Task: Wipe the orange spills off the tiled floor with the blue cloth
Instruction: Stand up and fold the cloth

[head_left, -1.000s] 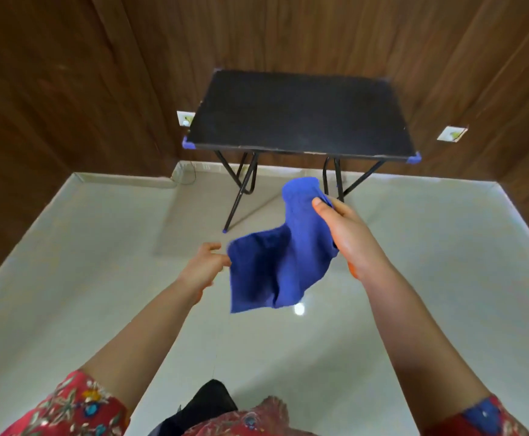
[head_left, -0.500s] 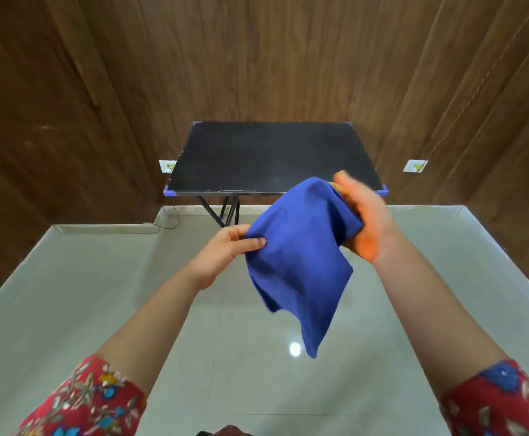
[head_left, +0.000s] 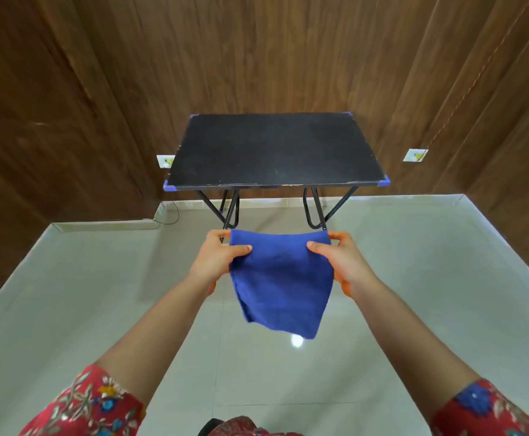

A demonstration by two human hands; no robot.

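my left hand (head_left: 214, 261) pinches one top corner of the blue cloth (head_left: 280, 283) | my right hand (head_left: 340, 262) pinches the other | cloth hangs in the air over the tiled floor (head_left: 99, 297), near the black table (head_left: 275, 149)

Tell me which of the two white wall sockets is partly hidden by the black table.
The socket on the left: the table overlaps it with its edge, while the right socket stands fully in view.

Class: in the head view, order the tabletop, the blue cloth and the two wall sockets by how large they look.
Largest: tabletop.
Then cloth, though nearest the camera.
Smallest: right socket and left socket, too alike to rank; the left is partly hidden.
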